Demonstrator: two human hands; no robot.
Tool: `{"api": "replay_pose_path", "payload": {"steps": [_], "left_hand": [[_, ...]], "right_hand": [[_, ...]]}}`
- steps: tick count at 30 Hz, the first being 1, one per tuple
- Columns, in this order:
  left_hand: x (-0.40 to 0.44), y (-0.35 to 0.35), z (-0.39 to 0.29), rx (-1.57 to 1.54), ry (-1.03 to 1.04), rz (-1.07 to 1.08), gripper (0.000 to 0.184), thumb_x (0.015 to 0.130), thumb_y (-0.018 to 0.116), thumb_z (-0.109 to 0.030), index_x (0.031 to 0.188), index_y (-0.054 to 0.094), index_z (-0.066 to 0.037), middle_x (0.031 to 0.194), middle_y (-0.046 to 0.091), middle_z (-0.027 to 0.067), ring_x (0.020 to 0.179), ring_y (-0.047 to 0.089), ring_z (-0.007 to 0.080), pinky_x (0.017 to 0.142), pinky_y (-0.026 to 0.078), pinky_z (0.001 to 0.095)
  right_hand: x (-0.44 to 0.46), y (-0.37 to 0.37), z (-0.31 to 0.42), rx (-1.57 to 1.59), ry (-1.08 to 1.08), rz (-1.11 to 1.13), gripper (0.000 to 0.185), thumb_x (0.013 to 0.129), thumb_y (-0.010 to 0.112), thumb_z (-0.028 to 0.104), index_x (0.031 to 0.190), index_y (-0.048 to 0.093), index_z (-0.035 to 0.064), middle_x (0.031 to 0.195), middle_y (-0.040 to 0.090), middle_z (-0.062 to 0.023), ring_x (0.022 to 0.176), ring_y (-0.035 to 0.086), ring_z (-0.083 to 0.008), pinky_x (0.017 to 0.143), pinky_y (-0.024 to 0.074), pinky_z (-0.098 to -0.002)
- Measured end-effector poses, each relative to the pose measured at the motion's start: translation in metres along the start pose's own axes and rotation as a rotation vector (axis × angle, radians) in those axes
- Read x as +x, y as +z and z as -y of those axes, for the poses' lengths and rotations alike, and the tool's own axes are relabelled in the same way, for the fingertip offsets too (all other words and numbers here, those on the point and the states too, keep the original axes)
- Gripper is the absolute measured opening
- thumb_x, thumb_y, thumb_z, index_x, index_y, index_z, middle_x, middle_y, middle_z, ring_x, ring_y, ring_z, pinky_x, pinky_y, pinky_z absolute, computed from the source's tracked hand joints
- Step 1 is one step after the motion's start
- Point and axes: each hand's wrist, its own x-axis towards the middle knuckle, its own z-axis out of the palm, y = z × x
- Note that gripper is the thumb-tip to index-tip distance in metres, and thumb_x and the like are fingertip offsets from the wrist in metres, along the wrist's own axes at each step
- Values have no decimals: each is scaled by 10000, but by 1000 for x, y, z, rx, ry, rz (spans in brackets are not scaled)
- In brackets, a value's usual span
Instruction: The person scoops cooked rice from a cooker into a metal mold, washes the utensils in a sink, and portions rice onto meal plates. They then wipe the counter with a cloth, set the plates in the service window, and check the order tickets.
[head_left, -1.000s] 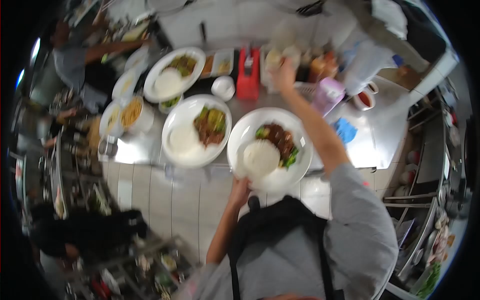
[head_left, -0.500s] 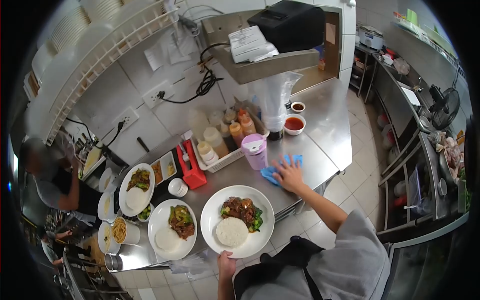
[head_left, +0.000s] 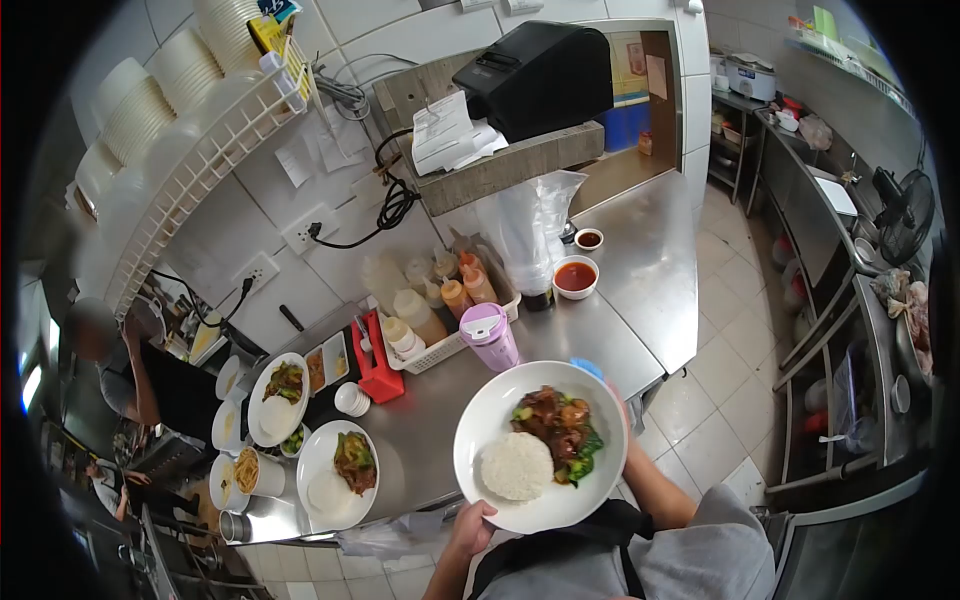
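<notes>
My left hand [head_left: 470, 529] grips the near left rim of a white plate [head_left: 470, 415], thumb on top. On that plate lie a mound of white rice [head_left: 516, 467] and glazed brown meat with green vegetables [head_left: 560, 435]. My right hand [head_left: 621, 405] is by the plate's right side, its fingers mostly hidden behind the plate. A bit of blue cloth [head_left: 587, 367] shows past the plate's far rim, close to that hand. Beyond the plate stands a purple lidded tumbler [head_left: 490, 338].
Two more filled plates, one nearer [head_left: 312, 450] and one farther [head_left: 262, 400], stand left. Behind are a red holder [head_left: 378, 358], a basket [head_left: 437, 355] of sauce bottles and a bowl of red sauce [head_left: 576, 278]. A printer shelf [head_left: 520, 165] overhangs the steel counter [head_left: 640, 310]. A person [head_left: 160, 385] stands far left.
My left hand has moved the plate right, over where the cloth lay. My right hand has drawn back toward me, now largely behind the plate. The camera view has shifted.
</notes>
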Motion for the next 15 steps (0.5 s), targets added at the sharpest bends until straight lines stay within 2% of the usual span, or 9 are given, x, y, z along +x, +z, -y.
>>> {"api": "replay_pose_path", "payload": {"steps": [2, 5, 6, 9, 12, 15], "left_hand": [[5, 19, -6, 69, -23, 42, 516, 682, 413, 8, 1189, 379, 99, 1147, 505, 196, 1057, 513, 311, 934, 402, 406], [15, 53, -3, 59, -113, 89, 504, 685, 408, 5, 1180, 389, 96, 1142, 511, 189, 1047, 518, 312, 928, 404, 411], [22, 57, 3, -31, -139, 155, 551, 686, 422, 30, 1229, 332, 52, 1171, 477, 162, 1069, 494, 297, 946, 387, 402], [23, 79, 16, -89, -14, 83, 549, 682, 423, 32, 1224, 339, 57, 1180, 469, 163, 1086, 481, 296, 954, 377, 406], [34, 68, 35, -118, 65, 69, 571, 664, 412, 43, 1231, 339, 43, 1181, 463, 166, 1101, 469, 306, 956, 372, 418], [30, 76, 48, -130, 119, -25, 586, 653, 410, 35, 1235, 335, 34, 1185, 458, 174, 1088, 477, 330, 920, 400, 465]], "right_hand": [[5, 1, 18, 108, 104, 126, 459, 898, 413, 398, 1187, 481, 48, 1157, 535, -97, 1007, 536, -225, 895, 435, -350], [-3, 4, 18, 179, 196, 189, 473, 893, 409, 410, 1192, 476, 49, 1165, 530, -101, 1017, 533, -229, 903, 430, -355], [-7, 5, 15, 197, 215, 200, 478, 892, 407, 414, 1194, 474, 50, 1167, 529, -102, 1020, 532, -230, 906, 429, -357], [-15, 0, 12, 235, 267, 209, 491, 887, 403, 425, 1200, 469, 52, 1175, 524, -105, 1031, 529, -235, 915, 424, -362], [-30, -10, 36, 243, 296, 193, 505, 882, 399, 437, 1205, 464, 54, 1182, 520, -109, 1041, 526, -239, 924, 419, -367], [-46, -28, 38, 206, 259, 14, 519, 877, 395, 448, 1211, 459, 56, 1189, 515, -113, 1051, 523, -243, 933, 415, -372]]}}
